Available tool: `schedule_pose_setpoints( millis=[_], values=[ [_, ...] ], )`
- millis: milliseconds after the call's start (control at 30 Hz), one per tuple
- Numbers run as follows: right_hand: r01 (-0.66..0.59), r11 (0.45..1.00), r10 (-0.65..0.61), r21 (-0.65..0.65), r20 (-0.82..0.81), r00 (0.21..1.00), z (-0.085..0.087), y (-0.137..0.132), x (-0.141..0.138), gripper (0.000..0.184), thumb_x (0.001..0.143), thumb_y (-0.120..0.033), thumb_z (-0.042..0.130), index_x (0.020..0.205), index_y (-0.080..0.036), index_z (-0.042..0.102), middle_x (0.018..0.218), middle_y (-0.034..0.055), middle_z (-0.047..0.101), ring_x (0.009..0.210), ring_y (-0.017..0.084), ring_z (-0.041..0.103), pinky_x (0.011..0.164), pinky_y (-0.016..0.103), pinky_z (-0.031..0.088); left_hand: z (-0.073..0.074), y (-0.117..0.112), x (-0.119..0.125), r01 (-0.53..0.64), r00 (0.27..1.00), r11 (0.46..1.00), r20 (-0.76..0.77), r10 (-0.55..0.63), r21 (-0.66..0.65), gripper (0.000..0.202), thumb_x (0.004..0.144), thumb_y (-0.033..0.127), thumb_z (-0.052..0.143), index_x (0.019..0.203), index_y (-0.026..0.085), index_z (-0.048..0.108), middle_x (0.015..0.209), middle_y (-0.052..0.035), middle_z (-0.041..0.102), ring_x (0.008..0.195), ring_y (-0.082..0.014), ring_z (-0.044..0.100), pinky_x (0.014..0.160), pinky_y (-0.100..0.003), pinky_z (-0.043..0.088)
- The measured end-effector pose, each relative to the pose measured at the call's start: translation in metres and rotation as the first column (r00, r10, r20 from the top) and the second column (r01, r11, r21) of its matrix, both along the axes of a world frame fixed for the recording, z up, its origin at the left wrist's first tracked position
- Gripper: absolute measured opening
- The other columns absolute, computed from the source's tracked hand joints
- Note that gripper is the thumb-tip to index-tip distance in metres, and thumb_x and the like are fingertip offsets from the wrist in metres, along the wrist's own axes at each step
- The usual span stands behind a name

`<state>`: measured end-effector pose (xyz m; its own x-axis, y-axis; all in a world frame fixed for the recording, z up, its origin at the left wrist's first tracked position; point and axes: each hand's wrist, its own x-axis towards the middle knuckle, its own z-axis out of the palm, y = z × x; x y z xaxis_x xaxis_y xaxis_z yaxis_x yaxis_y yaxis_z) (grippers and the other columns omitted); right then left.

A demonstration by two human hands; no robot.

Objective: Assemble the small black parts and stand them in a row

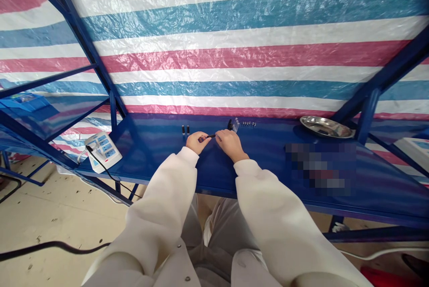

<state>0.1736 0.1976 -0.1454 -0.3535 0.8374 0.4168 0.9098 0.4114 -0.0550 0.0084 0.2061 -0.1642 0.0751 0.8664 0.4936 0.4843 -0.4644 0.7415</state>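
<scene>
Pinching a dark stick (211,136) with our left hand (197,143) and right hand (229,143), we seemed partway: two dark tubes (188,129) beyond the left looked done, loose bits (236,125) beyond the right waited.

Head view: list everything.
Cylinders: two, mostly black, beyond left hand
Dark parts: several, black, beyond right hand
Clear pieces: several, transparent, beside those
Metal bits: several, silvery, right of those
Slim piece: one, black, between both hands
Dish: one, silver, right
Pixelated patch: one, mixed, near dish
Power strip: one, white, left
Bin: one, blue, far left
Table: one, blue, centre
Frame bars: several, blue, sides
Sheeting: one, red-white-blue, behind
Floor: one, beige, below
Trousers: one, grey, bottom
Sleeves: two, cream, lower
Hands: two, bare, centre
</scene>
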Motion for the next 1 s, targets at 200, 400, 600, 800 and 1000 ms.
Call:
schedule_pose_setpoints(
  millis=[200,400,600,800,1000],
  values=[
    [-0.033,0.999,0.033,-0.006,0.02,0.999,0.0018,-0.0014,-0.0042,0.026,0.085,-0.014,0.035,0.083,-0.015,0.061,0.081,0.0101,0.064,0.078,0.02,0.051,0.068,0.03,0.027,-0.0021,0.0009,-0.0002,-0.002,0.999,1.0,-0.036,0.002,0.004,0.018,0.07,0.033,0.064,0.078,0.016,0.066,0.068,-0.0016,0.063,0.055,-0.0086,0.051,0.058,-0.023,0.046],
    [-0.053,0.999,0.053,0.006,0.054,0.997,0.0008,-0.0018,-0.0039,0.024,0.085,-0.014,0.036,0.081,-0.014,0.06,0.078,0.0102,0.063,0.076,0.02,0.051,0.068,0.03,0.027,0.0006,-0.001,-0.0001,0.005,0.998,1.0,-0.061,-0.006,-0.003,0.016,0.071,0.03,0.064,0.077,0.016,0.066,0.068,-0.0015,0.063,0.055,-0.0086,0.051,0.057,-0.023,0.046],
    [-0.068,0.996,0.065,0.051,0.058,0.996,-0.0031,0.0006,-0.0046,0.022,0.083,-0.013,0.039,0.076,-0.014,0.06,0.074,0.009,0.063,0.072,0.019,0.051,0.066,0.029,0.026,0.0003,-0.0011,0.0002,0.009,0.998,1.0,-0.068,-0.01,-0.002,0.015,0.071,0.029,0.064,0.078,0.016,0.066,0.067,-0.0013,0.062,0.054,-0.0082,0.05,0.056,-0.022,0.045],
    [-0.079,0.992,0.072,0.098,0.074,0.995,-0.0064,0.0021,-0.0051,0.018,0.081,-0.013,0.042,0.074,-0.014,0.059,0.072,0.0079,0.063,0.069,0.018,0.051,0.065,0.029,0.026,0.0,-0.0009,-0.0005,0.02,0.997,1.0,-0.073,-0.021,-0.015,0.015,0.071,0.028,0.064,0.078,0.015,0.066,0.068,-0.0018,0.063,0.055,-0.0085,0.05,0.058,-0.023,0.045],
    [-0.07,0.996,0.067,0.06,0.065,0.996,-0.0045,0.0005,-0.0054,0.018,0.08,-0.013,0.044,0.074,-0.013,0.06,0.073,0.0087,0.064,0.069,0.018,0.053,0.064,0.029,0.028,0.0018,-0.003,0.001,0.037,0.996,0.999,-0.075,-0.039,-0.028,0.014,0.07,0.027,0.064,0.077,0.016,0.067,0.067,-0.0017,0.062,0.054,-0.0089,0.05,0.057,-0.023,0.044]
  ],
)
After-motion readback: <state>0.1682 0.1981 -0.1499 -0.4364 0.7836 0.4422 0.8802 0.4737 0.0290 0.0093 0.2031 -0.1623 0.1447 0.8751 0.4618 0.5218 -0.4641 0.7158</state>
